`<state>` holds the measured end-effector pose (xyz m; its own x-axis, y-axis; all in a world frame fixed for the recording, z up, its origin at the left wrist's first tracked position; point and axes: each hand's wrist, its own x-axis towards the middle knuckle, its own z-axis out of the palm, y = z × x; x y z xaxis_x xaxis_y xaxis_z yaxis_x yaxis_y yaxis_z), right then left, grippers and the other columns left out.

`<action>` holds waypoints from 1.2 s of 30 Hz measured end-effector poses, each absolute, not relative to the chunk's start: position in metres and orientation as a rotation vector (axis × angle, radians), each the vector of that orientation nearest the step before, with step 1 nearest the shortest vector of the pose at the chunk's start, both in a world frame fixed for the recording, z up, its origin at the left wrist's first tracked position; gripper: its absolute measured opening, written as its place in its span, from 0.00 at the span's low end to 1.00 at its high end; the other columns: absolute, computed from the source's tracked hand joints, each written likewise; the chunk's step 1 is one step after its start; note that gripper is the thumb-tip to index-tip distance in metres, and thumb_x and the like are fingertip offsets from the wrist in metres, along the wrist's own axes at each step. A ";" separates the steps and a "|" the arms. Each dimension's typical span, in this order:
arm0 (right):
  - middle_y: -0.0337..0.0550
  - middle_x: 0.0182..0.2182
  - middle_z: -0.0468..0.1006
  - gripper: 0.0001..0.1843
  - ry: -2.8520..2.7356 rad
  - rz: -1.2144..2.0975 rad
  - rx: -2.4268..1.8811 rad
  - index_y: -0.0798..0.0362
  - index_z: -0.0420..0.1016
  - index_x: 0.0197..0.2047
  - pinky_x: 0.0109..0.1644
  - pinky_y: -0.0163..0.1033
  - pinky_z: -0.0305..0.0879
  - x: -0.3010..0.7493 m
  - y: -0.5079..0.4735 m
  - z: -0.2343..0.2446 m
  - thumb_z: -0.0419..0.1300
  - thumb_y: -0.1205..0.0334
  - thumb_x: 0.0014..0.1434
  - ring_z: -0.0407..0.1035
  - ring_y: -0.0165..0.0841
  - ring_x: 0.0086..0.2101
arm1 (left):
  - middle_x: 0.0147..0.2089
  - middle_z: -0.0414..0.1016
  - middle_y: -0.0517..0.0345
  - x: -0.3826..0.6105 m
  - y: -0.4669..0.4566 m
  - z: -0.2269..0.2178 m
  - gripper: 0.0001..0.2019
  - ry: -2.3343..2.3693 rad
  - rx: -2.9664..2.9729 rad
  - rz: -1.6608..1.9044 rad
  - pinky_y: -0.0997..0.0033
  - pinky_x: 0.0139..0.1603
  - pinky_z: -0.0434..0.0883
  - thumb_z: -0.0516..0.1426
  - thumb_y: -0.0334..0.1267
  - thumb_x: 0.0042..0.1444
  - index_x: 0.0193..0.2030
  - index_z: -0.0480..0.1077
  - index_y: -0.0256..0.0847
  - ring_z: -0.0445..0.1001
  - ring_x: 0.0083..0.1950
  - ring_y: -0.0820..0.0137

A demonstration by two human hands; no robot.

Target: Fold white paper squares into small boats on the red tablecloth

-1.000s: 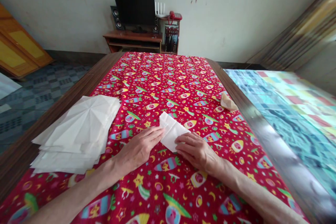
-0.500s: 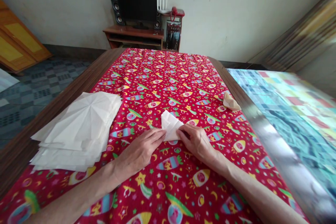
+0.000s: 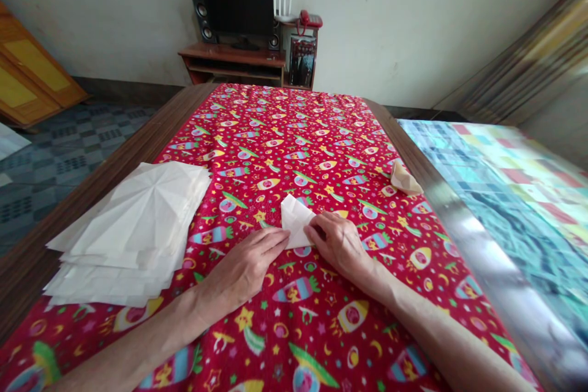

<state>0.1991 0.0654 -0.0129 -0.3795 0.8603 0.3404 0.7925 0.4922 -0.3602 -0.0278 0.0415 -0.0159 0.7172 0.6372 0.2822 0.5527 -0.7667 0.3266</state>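
A small piece of folded white paper lies on the red patterned cloth in front of me, its pointed top facing away. My left hand has its fingers together on the paper's lower left edge. At the right edge, the curled fingers and thumb of my right hand pinch the paper and cover that corner. To the left of my left hand rests a stack of creased white paper sheets, the top one with folds spreading from its centre.
The red cloth covers a brown wooden table. Near its right edge sits a small cream folded object. Beyond the table are a monitor on a desk and a red telephone. A bed stands on the right.
My right hand has shifted slightly left along the folded paper's edge. My left hand stays almost in place, and the view has moved a little.
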 end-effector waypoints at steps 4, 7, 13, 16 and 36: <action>0.41 0.26 0.72 0.10 -2.292 0.186 -1.401 0.54 0.69 0.30 0.34 0.35 0.57 0.198 0.065 -0.010 0.54 0.62 0.62 0.66 0.30 0.28 | 0.60 0.65 0.50 -0.027 0.040 -0.014 0.33 0.962 2.698 0.547 0.60 0.63 0.65 0.44 0.15 0.49 0.63 0.59 0.35 0.60 0.62 0.66; 0.41 0.26 0.72 0.10 -2.306 0.186 -1.418 0.54 0.69 0.30 0.34 0.34 0.56 0.198 0.065 -0.010 0.55 0.62 0.62 0.66 0.30 0.28 | 0.60 0.64 0.51 -0.026 0.040 -0.012 0.35 0.952 2.714 0.497 0.59 0.63 0.65 0.44 0.15 0.48 0.64 0.59 0.38 0.60 0.61 0.65; 0.39 0.25 0.71 0.10 -2.292 0.142 -1.457 0.53 0.69 0.29 0.31 0.34 0.54 0.195 0.064 -0.011 0.55 0.61 0.62 0.64 0.29 0.26 | 0.60 0.63 0.50 -0.026 0.041 -0.012 0.29 0.949 2.749 0.457 0.58 0.62 0.66 0.45 0.17 0.54 0.62 0.61 0.38 0.60 0.61 0.64; 0.39 0.25 0.71 0.10 -2.287 0.129 -1.462 0.53 0.69 0.29 0.31 0.34 0.53 0.195 0.064 -0.011 0.55 0.61 0.61 0.64 0.29 0.26 | 0.61 0.63 0.51 -0.027 0.041 -0.014 0.26 0.946 2.763 0.452 0.59 0.62 0.66 0.45 0.19 0.57 0.61 0.61 0.38 0.59 0.62 0.64; 0.41 0.26 0.72 0.10 -2.295 -0.052 -1.546 0.53 0.70 0.30 0.29 0.35 0.54 0.193 0.064 -0.008 0.54 0.59 0.62 0.65 0.31 0.28 | 0.63 0.62 0.46 -0.023 0.028 -0.012 0.27 1.038 2.933 0.302 0.61 0.65 0.59 0.45 0.21 0.56 0.64 0.57 0.32 0.57 0.65 0.62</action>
<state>0.1933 0.0641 -0.0084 -0.3283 0.8876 0.3232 0.9013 0.3967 -0.1740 -0.0226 0.0280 -0.0121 0.7608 0.6246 0.1760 0.6216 -0.7794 0.0787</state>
